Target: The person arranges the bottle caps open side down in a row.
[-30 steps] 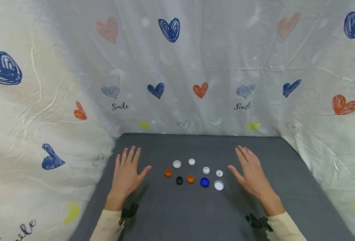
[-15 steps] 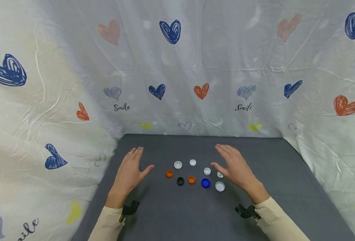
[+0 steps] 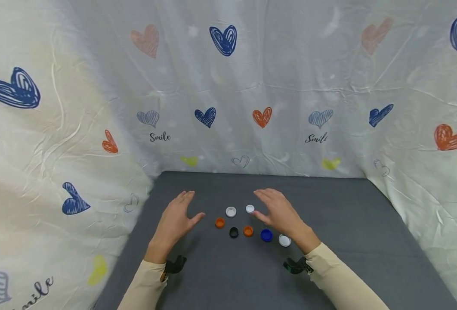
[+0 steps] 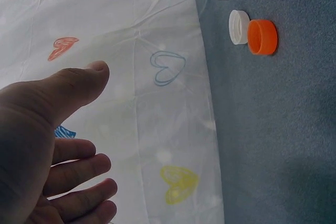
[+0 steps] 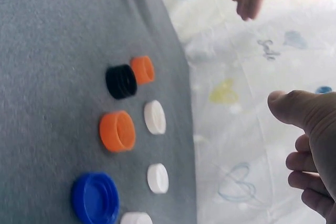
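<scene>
Caps (image 3: 248, 231) of several colours are laid out on the grey bench (image 3: 220, 275), and none is touched. The left grip (image 3: 177, 221), raised beside the group, is spread wide between thumb and fingers with nothing held; the right grip (image 3: 280, 214), raised over the group's right part, is likewise well parted and unloaded.

Should one be taken up, it is probably best pinched by its side wall, since pressure on one edge may tip or skid so light a piece. The black cap (image 3: 234, 232) and left orange cap (image 3: 220, 222) are set near each other, so room for the fingers is worth checking there. Sight of the blue cap (image 3: 266, 235) should be kept as the right grip is lowered.

Compared with a second ago, the right grip is carried inward from beside the group, and two white pieces are now hidden by it from the head camera. The left grip is shifted slightly inward, its fingers closer together. Among the visible pieces, no rearrangement is noticed.
</scene>
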### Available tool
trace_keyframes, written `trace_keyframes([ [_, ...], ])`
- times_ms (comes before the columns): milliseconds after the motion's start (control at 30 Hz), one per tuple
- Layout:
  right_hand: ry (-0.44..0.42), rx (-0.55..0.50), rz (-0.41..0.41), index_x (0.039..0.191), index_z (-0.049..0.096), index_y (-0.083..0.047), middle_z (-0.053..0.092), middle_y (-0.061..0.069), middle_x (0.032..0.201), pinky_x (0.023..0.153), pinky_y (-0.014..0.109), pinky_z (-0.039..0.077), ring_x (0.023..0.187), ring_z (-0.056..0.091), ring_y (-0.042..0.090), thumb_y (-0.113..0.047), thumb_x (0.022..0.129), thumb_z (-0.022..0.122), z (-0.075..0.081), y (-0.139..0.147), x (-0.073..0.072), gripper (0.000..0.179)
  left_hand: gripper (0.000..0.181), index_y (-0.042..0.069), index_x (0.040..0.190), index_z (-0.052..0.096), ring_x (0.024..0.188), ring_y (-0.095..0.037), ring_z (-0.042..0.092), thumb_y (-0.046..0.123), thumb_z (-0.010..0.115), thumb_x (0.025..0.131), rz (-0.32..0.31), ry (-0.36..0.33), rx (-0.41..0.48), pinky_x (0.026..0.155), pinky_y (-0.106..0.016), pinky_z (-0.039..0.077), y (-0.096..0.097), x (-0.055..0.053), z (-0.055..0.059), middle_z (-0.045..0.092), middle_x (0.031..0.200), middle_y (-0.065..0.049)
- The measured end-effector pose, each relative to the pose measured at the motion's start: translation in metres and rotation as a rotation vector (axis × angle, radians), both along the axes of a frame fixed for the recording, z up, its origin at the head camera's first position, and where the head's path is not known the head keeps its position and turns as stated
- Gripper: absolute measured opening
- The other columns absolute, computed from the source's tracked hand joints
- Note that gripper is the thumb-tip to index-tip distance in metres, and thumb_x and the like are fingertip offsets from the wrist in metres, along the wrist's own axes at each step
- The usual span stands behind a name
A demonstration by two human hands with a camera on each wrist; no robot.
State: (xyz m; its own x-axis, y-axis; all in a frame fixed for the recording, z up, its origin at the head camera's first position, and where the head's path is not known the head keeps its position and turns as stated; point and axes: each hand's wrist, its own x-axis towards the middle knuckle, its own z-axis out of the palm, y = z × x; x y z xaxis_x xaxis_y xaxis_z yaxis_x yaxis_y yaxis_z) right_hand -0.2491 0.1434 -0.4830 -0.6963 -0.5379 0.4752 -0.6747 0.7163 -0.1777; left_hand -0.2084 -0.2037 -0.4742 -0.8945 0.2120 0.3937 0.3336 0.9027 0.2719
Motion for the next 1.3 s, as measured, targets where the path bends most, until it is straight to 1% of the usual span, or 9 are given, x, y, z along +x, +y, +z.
trace_keyframes([
  [200,-0.067,0.019,0.0,0.136,0.062,-0.007,0.066,0.008,0.131,0.105,0.05,0.047,0.123,0.06,0.028,-0.044,0.088,0.076,-0.004,-0.02,-0.002,0.062,0.073,0.002,0.139,0.059,0.132,-0.035,0.055,0.035,0.086,0.079,-0.024,0.007,0.036,0.101,-0.054,0.049,0.005,-0.002,-0.006,0.062,0.137,-0.018],
  [367,-0.091,0.026,0.01,0.134,0.064,-0.008,0.067,0.007,0.129,0.105,0.049,0.047,0.12,0.062,0.027,-0.042,0.089,0.076,-0.013,-0.031,-0.004,0.058,0.07,0.005,0.137,0.061,0.131,-0.034,0.056,0.035,0.086,0.079,-0.032,-0.02,0.047,0.099,-0.053,0.051,0.008,-0.005,-0.013,0.063,0.136,-0.017],
  [533,-0.114,0.044,0.02,0.133,0.065,-0.008,0.067,0.007,0.129,0.104,0.049,0.047,0.121,0.061,0.027,-0.041,0.089,0.076,-0.024,-0.041,-0.007,0.056,0.068,0.006,0.135,0.063,0.131,-0.034,0.056,0.036,0.086,0.079,-0.047,-0.038,0.04,0.098,-0.052,0.052,0.012,-0.009,-0.021,0.064,0.135,-0.016],
  [700,-0.131,0.048,0.041,0.13,0.067,-0.008,0.069,0.008,0.127,0.104,0.048,0.048,0.12,0.062,0.027,-0.04,0.089,0.076,-0.034,-0.05,-0.008,0.052,0.067,0.007,0.135,0.063,0.131,-0.034,0.056,0.036,0.086,0.08,-0.052,-0.072,0.033,0.098,-0.052,0.052,0.017,-0.012,-0.03,0.064,0.135,-0.015],
  [933,-0.152,0.01,0.069,0.121,0.072,-0.009,0.074,0.005,0.117,0.094,0.044,0.054,0.108,0.068,0.023,-0.031,0.086,0.08,-0.044,-0.064,-0.011,0.043,0.064,0.006,0.135,0.063,0.127,-0.037,0.059,0.034,0.085,0.081,-0.065,-0.112,0.041,0.096,-0.053,0.052,0.023,-0.016,-0.039,0.063,0.135,-0.018],
  [1133,-0.143,0.002,0.084,0.117,0.075,-0.009,0.076,0.002,0.11,0.09,0.043,0.055,0.102,0.069,0.022,-0.029,0.085,0.082,-0.053,-0.076,-0.011,0.038,0.061,0.007,0.132,0.066,0.12,-0.038,0.063,0.032,0.086,0.08,-0.08,-0.116,0.024,0.093,-0.051,0.055,0.024,-0.02,-0.049,0.065,0.131,-0.021],
  [1233,-0.138,0.019,0.066,0.114,0.076,-0.011,0.076,0.001,0.107,0.086,0.042,0.057,0.098,0.069,0.022,-0.03,0.085,0.081,-0.056,-0.082,-0.01,0.035,0.059,0.007,0.13,0.067,0.116,-0.039,0.065,0.031,0.086,0.08,-0.092,-0.13,0.025,0.091,-0.051,0.056,0.024,-0.022,-0.054,0.065,0.129,-0.023],
  [1300,-0.134,0.032,0.047,0.11,0.077,-0.012,0.076,0.002,0.104,0.081,0.042,0.057,0.094,0.069,0.022,-0.031,0.085,0.081,-0.058,-0.087,-0.009,0.032,0.058,0.007,0.13,0.068,0.116,-0.038,0.065,0.031,0.085,0.081,-0.095,-0.154,0.022,0.091,-0.051,0.055,0.025,-0.024,-0.057,0.065,0.129,-0.023],
])
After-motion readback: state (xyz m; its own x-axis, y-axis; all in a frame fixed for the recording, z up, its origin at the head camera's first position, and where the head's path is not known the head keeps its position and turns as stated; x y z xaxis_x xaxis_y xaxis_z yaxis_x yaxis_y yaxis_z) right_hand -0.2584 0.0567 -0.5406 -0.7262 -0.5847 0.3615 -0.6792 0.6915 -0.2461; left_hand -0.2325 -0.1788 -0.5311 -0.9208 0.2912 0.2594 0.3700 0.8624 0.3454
